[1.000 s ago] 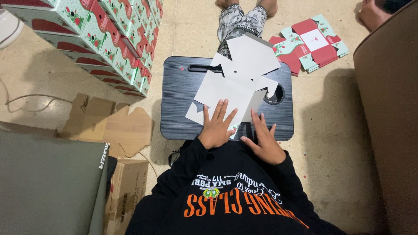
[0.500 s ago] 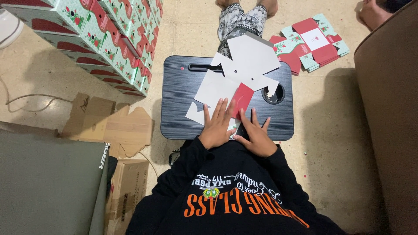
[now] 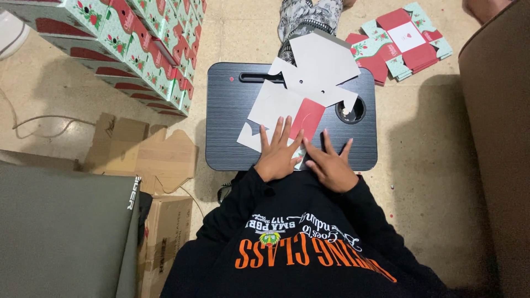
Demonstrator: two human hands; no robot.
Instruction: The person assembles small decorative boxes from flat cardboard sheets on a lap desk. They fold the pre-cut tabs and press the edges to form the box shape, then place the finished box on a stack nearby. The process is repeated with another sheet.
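A flat die-cut cardboard box blank (image 3: 309,83), white on its upper side, lies on a black lap tray (image 3: 232,121). One flap (image 3: 307,117) is folded over and shows its red printed side. My left hand (image 3: 277,152) presses flat on the blank's near edge, fingers spread, just left of the red flap. My right hand (image 3: 330,163) rests on the tray beside it, fingers apart, fingertips at the flap's lower corner. Neither hand grips anything.
Stacked green-and-red assembled boxes (image 3: 138,44) stand at the far left. A pile of flat printed blanks (image 3: 403,38) lies on the floor at the far right. Brown cardboard pieces (image 3: 143,154) lie left of the tray. A brown sofa side (image 3: 497,138) rises on the right.
The red flap has been folded over onto the white blank. My right hand has slid slightly right and toward me, off the blank. My left hand has stayed in place.
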